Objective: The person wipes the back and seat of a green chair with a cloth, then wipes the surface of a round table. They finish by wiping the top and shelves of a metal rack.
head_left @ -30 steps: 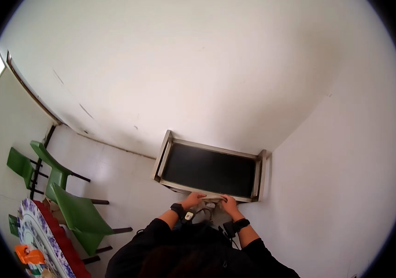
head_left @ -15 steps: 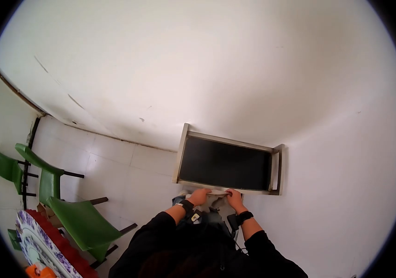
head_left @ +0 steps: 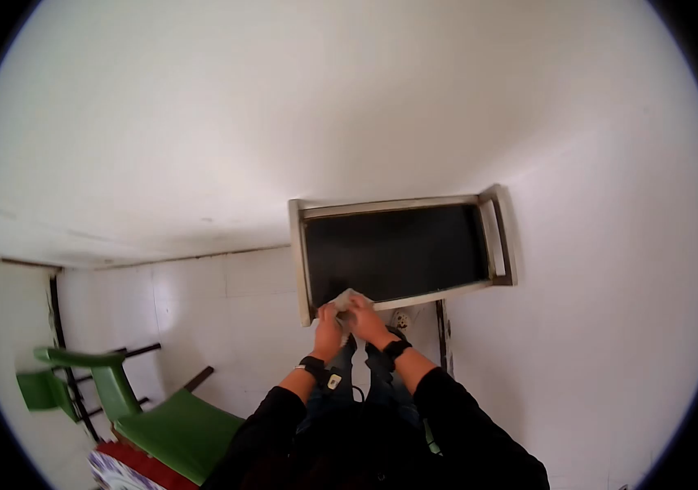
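A pale, crumpled cloth (head_left: 349,297) is bunched between my two hands at the near left corner of a black-topped stand (head_left: 402,249) with a light frame. My left hand (head_left: 329,328) is closed on the cloth's left side. Close beside it, my right hand (head_left: 367,322) pinches the cloth from the right. Both hands are at the stand's near edge; whether the cloth touches the top, I cannot tell. Dark bands circle both wrists.
A white wall rises behind and to the right of the stand. Green chairs (head_left: 177,429) with dark legs stand at the lower left, by a table with a red-edged, purple-patterned cover (head_left: 133,469). Pale floor tiles (head_left: 194,310) lie between chairs and stand.
My hands have drawn together and moved left, and the cloth, held stretched between them before, is now bunched. The view has turned, so the stand appears higher and less tilted.
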`<state>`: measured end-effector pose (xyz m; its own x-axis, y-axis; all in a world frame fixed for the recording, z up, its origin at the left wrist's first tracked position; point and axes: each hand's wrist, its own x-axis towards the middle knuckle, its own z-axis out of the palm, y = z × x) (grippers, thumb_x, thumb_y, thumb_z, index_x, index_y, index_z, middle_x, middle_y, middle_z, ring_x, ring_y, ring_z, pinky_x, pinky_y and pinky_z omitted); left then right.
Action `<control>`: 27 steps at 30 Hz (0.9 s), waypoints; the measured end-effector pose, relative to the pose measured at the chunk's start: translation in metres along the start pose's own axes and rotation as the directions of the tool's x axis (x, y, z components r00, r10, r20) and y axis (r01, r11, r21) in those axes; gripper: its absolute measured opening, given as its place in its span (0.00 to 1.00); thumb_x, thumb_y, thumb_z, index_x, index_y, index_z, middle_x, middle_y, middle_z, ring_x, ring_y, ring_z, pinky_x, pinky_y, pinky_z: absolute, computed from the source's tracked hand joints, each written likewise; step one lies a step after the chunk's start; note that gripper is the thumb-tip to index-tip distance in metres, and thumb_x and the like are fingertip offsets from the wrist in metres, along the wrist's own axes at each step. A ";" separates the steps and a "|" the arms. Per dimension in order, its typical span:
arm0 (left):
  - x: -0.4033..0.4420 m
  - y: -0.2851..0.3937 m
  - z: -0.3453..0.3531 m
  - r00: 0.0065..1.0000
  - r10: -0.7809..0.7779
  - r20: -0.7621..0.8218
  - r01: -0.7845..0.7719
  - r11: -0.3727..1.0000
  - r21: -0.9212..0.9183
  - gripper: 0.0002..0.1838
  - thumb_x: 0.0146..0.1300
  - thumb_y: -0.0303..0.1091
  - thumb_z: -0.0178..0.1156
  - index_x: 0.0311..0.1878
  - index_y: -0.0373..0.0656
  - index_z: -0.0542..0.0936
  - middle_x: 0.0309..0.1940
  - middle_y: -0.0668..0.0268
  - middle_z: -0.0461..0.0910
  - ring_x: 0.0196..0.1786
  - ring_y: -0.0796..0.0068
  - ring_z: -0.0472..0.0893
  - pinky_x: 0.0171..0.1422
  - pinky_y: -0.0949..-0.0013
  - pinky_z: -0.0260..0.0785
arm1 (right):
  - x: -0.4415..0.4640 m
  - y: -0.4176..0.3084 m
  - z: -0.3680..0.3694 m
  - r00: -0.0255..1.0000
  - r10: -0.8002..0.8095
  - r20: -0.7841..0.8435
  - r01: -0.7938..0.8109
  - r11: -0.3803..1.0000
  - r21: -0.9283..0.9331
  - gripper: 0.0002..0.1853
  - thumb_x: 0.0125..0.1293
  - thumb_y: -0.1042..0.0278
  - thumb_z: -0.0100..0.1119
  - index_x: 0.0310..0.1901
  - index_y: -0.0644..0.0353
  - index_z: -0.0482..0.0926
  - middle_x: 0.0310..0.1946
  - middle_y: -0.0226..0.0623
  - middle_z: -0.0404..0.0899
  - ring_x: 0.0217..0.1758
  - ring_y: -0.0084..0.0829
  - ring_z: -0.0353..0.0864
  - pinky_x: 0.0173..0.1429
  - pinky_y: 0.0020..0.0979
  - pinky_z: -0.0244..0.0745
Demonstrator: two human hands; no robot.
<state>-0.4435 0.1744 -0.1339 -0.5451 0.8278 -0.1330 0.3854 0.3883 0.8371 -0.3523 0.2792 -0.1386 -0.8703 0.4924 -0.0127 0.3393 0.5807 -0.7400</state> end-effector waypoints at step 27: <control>0.060 0.182 0.257 0.766 0.182 0.617 0.195 0.848 -0.493 0.03 0.51 0.22 0.52 0.28 0.34 0.75 0.37 0.60 0.76 0.39 0.74 0.74 0.44 0.75 0.65 | -0.178 0.183 -0.182 0.558 0.830 -0.020 -0.331 0.244 0.912 0.20 0.52 0.75 0.51 0.49 0.60 0.63 0.44 0.38 0.68 0.41 0.31 0.71 0.42 0.30 0.70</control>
<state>-0.2149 0.3988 -0.1255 0.1120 0.9544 -0.2766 -0.1471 0.2912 0.9453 -0.0705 0.4165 -0.1494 -0.1965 0.7696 -0.6076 0.0452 -0.6119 -0.7897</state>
